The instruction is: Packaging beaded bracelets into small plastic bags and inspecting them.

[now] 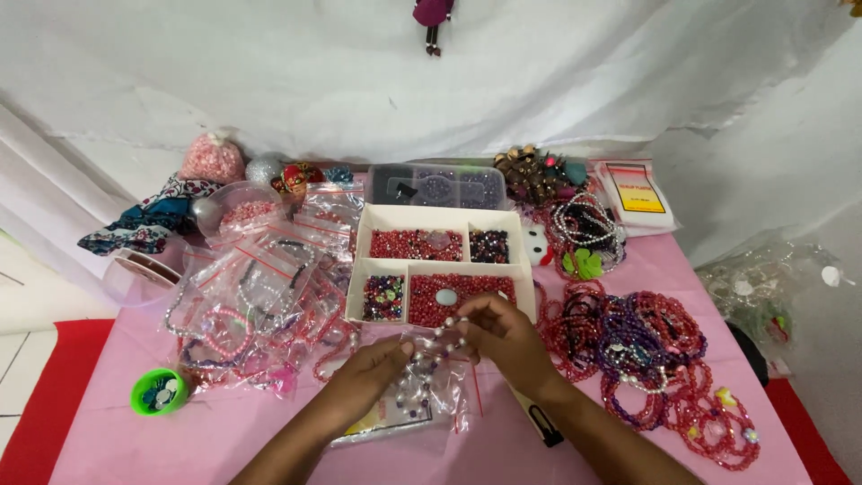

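We seem to be at a small home craft corner for beadwork. Our surface (224, 431) wears a pink cloth, with a white sheet (539, 72) hung behind it. A divided white tray (440, 269) holds red beads, clear zip bags (260, 296) hold strung pieces, and finished bracelets (655, 350) lie heaped alongside.

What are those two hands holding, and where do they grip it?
Both hands hold a string of white beads. The right hand pinches its upper end, the left hand its lower part, above a clear plastic bag.
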